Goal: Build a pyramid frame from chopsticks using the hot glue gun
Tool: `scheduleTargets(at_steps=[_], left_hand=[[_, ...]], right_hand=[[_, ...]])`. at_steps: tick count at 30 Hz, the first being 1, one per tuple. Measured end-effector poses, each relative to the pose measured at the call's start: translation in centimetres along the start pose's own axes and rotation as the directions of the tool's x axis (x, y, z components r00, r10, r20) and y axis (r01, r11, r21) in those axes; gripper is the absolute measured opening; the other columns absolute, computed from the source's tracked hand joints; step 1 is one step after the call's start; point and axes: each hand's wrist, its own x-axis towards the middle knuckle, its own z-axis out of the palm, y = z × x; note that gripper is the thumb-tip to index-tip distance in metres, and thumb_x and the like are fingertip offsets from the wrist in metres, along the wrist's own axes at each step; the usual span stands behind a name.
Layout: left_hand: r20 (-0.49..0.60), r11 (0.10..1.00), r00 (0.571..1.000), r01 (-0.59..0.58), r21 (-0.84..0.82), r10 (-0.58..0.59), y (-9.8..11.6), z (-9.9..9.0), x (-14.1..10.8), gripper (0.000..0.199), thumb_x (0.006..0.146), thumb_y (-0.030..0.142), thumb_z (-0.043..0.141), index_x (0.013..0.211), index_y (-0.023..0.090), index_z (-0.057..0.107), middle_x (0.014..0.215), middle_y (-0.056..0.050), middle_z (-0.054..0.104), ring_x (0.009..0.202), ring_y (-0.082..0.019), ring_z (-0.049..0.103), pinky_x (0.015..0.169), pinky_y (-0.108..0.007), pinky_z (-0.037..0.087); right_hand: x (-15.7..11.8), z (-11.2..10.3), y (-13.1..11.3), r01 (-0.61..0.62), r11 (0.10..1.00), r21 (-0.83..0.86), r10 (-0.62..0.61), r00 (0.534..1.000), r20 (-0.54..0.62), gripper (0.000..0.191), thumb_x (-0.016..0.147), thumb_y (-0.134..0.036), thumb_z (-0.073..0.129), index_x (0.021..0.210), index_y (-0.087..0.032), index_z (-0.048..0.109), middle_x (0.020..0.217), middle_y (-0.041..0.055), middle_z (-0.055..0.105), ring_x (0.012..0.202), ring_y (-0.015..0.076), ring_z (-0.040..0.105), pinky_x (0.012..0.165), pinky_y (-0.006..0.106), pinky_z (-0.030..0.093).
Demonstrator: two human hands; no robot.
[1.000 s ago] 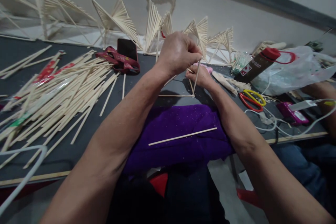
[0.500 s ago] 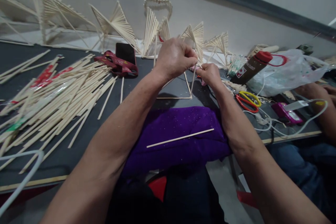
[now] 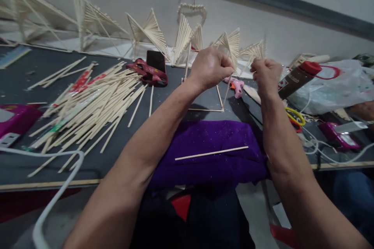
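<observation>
L hand (image 3: pixel 212 68) has its grip pinched on the upper end of a thin leaning stick (image 3: pixel 227 91); its foot meets the near R corner of a stick frame (image 3: pixel 206 110) on the dark surface (image 3: pixel 163 95). R hand (image 3: pixel 266 76) is up alongside, apart from L, fingers bent in; can't tell if that grip has anything, too blurry.

Main risk IMO: the corner joint. If it's weak, a small tug or twist up top could pop the stick loose or leave it crooked, b/c the hold is so far from the foot. Frame looks light too, so a pull might drag the lot.

Pink glue gun (image 3: pixel 239 88) lies just past the corner, seen btwn the hands: a careless drop of R hand could knock it, or burn if the tip's hot (can't tell). Loose stick (image 3: pixel 212 153) might roll off the purple cloth (image 3: pixel 204 171) if bumped; R forearm could snag the scissors (image 3: pixel 295 111) right beside it.
</observation>
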Motion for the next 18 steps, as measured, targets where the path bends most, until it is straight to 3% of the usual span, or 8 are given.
scheduleTargets(at_steps=[3,5,7,10,12,14,18], left_hand=[[-0.008,0.999,1.000,-0.023,0.033,0.023,-0.2,0.1,0.1,0.016,0.072,0.015,0.064,0.068,0.018,0.079,0.060,-0.001,0.064,0.075,-0.021,0.067,0.080,-0.037,0.052],[-0.009,0.998,0.999,-0.033,0.055,0.034,-0.2,0.1,0.2,0.015,0.072,0.014,0.064,0.066,0.018,0.077,0.059,-0.001,0.063,0.073,-0.021,0.065,0.080,-0.038,0.051],[-0.005,0.997,0.999,-0.039,0.071,0.039,-0.1,0.1,0.3,0.016,0.072,0.014,0.063,0.064,0.018,0.076,0.059,-0.001,0.063,0.070,-0.020,0.064,0.079,-0.038,0.051],[0.001,0.996,0.999,-0.043,0.078,0.043,0.1,0.1,0.3,0.016,0.072,0.014,0.063,0.064,0.018,0.076,0.058,-0.001,0.061,0.071,-0.019,0.064,0.078,-0.037,0.050],[0.001,0.997,0.999,-0.042,0.070,0.042,0.1,0.1,0.3,0.016,0.073,0.015,0.063,0.064,0.018,0.076,0.060,-0.001,0.063,0.072,-0.020,0.065,0.078,-0.036,0.050],[0.004,0.998,0.999,-0.037,0.047,0.037,0.1,0.0,0.3,0.016,0.073,0.016,0.063,0.065,0.017,0.077,0.062,-0.003,0.065,0.072,-0.020,0.065,0.078,-0.037,0.050],[-0.004,1.000,1.000,-0.029,-0.008,0.029,-0.2,0.1,0.3,0.015,0.071,0.016,0.064,0.066,0.017,0.078,0.061,-0.003,0.066,0.071,-0.020,0.064,0.079,-0.037,0.052]], right_hand=[[0.2,-0.8,-1.0,0.141,0.987,0.080,-0.133,0.986,-0.095,0.017,0.080,-0.028,0.066,0.066,-0.019,0.065,0.057,-0.0022,0.055,0.047,0.0088,0.042,0.050,0.028,0.028],[-0.1,-0.9,-1.1,0.135,0.991,-0.001,-0.135,0.991,0.017,0.011,0.076,-0.022,0.069,0.066,-0.018,0.068,0.054,-0.0038,0.052,0.048,0.0089,0.042,0.052,0.027,0.030],[-0.9,-0.6,-0.8,0.066,0.987,-0.144,-0.035,0.978,0.205,0.008,0.072,-0.018,0.072,0.065,-0.017,0.068,0.052,-0.0043,0.053,0.049,0.0087,0.042,0.052,0.026,0.030],[-2.2,0.0,-0.2,-0.014,0.940,-0.342,0.169,0.888,0.428,0.013,0.074,-0.025,0.079,0.070,-0.017,0.068,0.049,-0.0041,0.054,0.046,0.0112,0.048,0.050,0.024,0.033],[-2.9,0.0,-0.1,-0.028,0.913,-0.408,0.241,0.843,0.481,0.019,0.081,-0.033,0.077,0.076,-0.018,0.067,0.049,-0.0025,0.056,0.047,0.0136,0.054,0.050,0.024,0.035],[-3.4,-0.3,0.0,-0.047,0.907,-0.419,0.270,0.826,0.494,0.024,0.089,-0.039,0.069,0.077,-0.019,0.064,0.053,-0.0001,0.060,0.049,0.0140,0.057,0.050,0.024,0.035],[-4.2,-1.1,0.2,-0.089,0.878,-0.471,0.342,0.804,0.486,0.020,0.092,-0.029,0.055,0.078,-0.018,0.064,0.068,0.0042,0.068,0.054,0.0138,0.057,0.051,0.024,0.037]])
